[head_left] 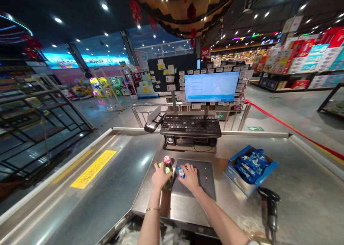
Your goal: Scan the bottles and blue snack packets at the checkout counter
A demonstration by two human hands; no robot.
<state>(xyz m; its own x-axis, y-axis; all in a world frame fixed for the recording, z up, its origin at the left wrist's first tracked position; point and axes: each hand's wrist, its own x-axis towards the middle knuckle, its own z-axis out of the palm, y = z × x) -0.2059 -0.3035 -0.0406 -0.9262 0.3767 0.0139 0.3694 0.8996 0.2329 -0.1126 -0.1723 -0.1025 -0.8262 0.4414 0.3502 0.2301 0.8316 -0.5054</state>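
Observation:
My left hand (161, 176) is closed around a green plastic bottle (166, 169) with a pink cap, and its lower part is hidden behind my fingers. My right hand (190, 177) pinches a small blue packet (180, 172) just above a dark flat scanner plate (206, 177) set into the steel checkout counter (172, 205). The two hands are close together, with the packet almost touching the bottle. An open blue carton (242, 175) of blue packets stands to the right of the plate.
A black handheld barcode scanner (270, 202) lies on the counter at the right. Behind the plate stand a black keyboard (190, 126) and a monitor (211, 86) edged with paper notes. A conveyor belt (88, 169) runs along the left, and a red rope (295, 130) runs along the right.

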